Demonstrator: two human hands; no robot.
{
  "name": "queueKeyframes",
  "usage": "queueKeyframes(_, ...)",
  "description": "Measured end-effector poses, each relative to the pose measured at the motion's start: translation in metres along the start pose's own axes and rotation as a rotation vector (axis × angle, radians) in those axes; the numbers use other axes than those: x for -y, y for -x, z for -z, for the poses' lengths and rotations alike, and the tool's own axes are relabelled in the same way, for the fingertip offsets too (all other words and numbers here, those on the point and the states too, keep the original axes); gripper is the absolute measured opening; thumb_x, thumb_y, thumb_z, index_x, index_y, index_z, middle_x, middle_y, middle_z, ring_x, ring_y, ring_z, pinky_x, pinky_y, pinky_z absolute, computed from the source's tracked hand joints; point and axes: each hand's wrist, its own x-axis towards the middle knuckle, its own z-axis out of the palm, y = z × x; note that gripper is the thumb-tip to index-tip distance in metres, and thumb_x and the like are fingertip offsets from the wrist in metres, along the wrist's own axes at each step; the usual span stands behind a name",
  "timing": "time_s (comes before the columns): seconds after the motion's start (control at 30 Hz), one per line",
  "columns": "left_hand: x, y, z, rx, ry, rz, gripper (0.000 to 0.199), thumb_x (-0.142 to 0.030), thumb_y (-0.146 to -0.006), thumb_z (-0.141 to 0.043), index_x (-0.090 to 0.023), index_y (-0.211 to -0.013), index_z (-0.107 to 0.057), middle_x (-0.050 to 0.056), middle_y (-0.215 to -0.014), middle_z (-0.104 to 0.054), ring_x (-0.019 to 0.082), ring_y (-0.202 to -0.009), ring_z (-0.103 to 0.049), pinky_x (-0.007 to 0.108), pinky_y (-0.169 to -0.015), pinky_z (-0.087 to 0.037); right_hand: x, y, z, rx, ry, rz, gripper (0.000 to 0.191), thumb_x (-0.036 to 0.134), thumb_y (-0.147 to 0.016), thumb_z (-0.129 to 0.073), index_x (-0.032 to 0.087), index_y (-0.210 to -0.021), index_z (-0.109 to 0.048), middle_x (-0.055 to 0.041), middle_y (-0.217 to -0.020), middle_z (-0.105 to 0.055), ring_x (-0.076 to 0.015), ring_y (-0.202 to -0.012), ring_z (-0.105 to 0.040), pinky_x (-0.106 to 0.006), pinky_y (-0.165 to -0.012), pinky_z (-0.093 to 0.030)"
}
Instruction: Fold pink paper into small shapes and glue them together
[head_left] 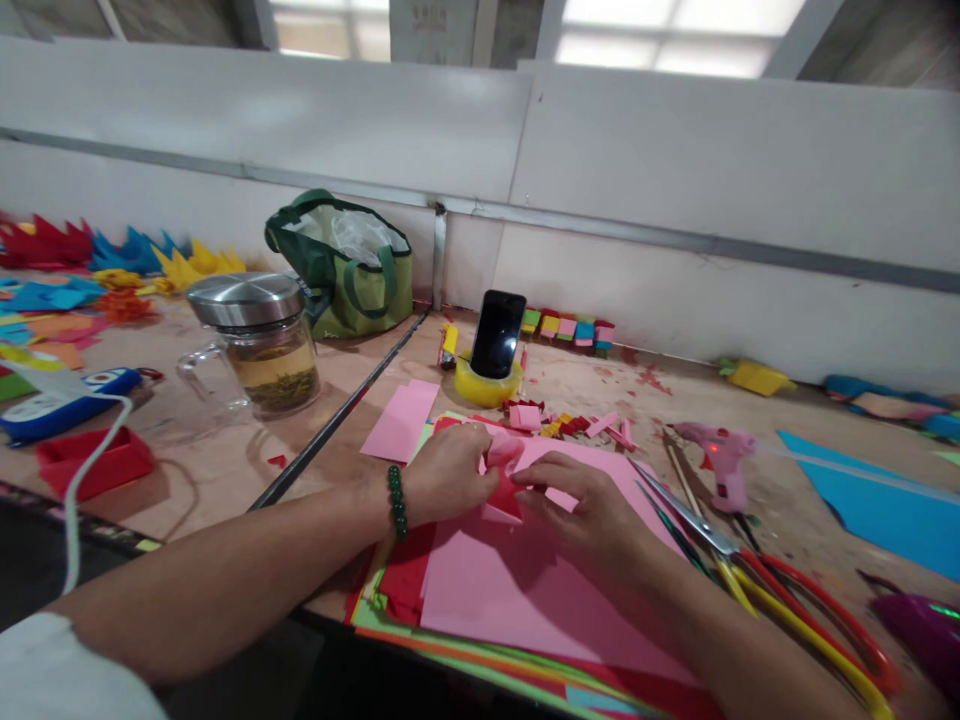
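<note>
My left hand [450,472], with a green bead bracelet [397,502] at the wrist, is closed on a small pink and red paper piece [504,455]. From the right, my right hand [564,492] reaches the same piece, its fingers bent and touching or very near its edge; whether it grips is unclear. Both hands are above a large pink sheet [517,590] lying on a stack of coloured paper. Small red, yellow and pink paper bits [570,424] lie just behind the sheet.
Scissors [720,540] and a pink glue gun [724,460] lie at right, near blue paper [877,500]. A phone [498,335] leans on a yellow tape roll [487,384]. At left stand a glass tea mug [274,365] and a green bag [367,295].
</note>
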Motion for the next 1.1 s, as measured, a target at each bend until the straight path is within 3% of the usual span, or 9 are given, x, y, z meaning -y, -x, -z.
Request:
queueKeyframes(0.3,0.001,0.003,-0.001,0.129,0.18,-0.005,0.009,-0.022,-0.072,-0.055,-0.017,-0.068,-0.061,0.0,-0.062,-0.062,0.013,-0.058,-0.054,0.021,-0.05,-0.032,-0.009,-0.002,-0.007,0.049,0.101,-0.072,0.017,0.02,-0.09,-0.052,0.019,-0.084,-0.068,-0.0022,-0.077,-0.066,-0.0145,-0.07,-0.058,-0.026,-0.065,-0.045)
queueKeyframes(0.6,-0.005,0.005,0.005,0.191,0.146,0.073,0.026,-0.041,-0.071,-0.063,-0.016,-0.072,-0.064,0.003,-0.065,-0.065,0.015,-0.058,-0.055,0.022,-0.049,-0.033,-0.006,-0.003,-0.013,0.011,-0.065,-0.147,0.01,0.02,-0.086,-0.055,0.019,-0.084,-0.064,0.0001,-0.076,-0.068,-0.0126,-0.066,-0.058,-0.023,-0.062,-0.045)
queueKeyframes(0.83,-0.002,0.004,0.003,0.118,0.149,-0.014,0.014,-0.022,-0.076,-0.053,-0.016,-0.066,-0.061,-0.001,-0.06,-0.061,0.011,-0.056,-0.051,0.02,-0.051,-0.031,-0.014,-0.002,-0.009,-0.084,-0.084,-0.212,0.012,0.02,-0.087,-0.05,0.018,-0.091,-0.061,-0.001,-0.077,-0.066,-0.0143,-0.069,-0.061,-0.025,-0.063,-0.047)
queueKeyframes(1.0,0.0,0.004,0.003,0.041,0.207,-0.032,0.009,-0.017,-0.074,-0.054,-0.016,-0.066,-0.059,-0.003,-0.06,-0.058,0.01,-0.056,-0.049,0.019,-0.051,-0.033,-0.017,-0.004,-0.008,0.037,-0.232,-0.229,0.018,0.017,-0.079,-0.055,0.018,-0.088,-0.071,-0.0032,-0.083,-0.073,-0.0174,-0.076,-0.064,-0.028,-0.07,-0.05)
queueKeyframes(1.1,0.002,0.004,0.002,0.034,0.248,-0.055,0.008,-0.012,-0.07,-0.054,-0.016,-0.066,-0.059,-0.004,-0.062,-0.059,0.01,-0.059,-0.051,0.019,-0.056,-0.038,-0.015,-0.005,-0.009,-0.018,-0.346,-0.257,0.016,0.021,-0.077,-0.06,0.018,-0.086,-0.073,-0.0033,-0.082,-0.073,-0.017,-0.073,-0.064,-0.027,-0.067,-0.05)
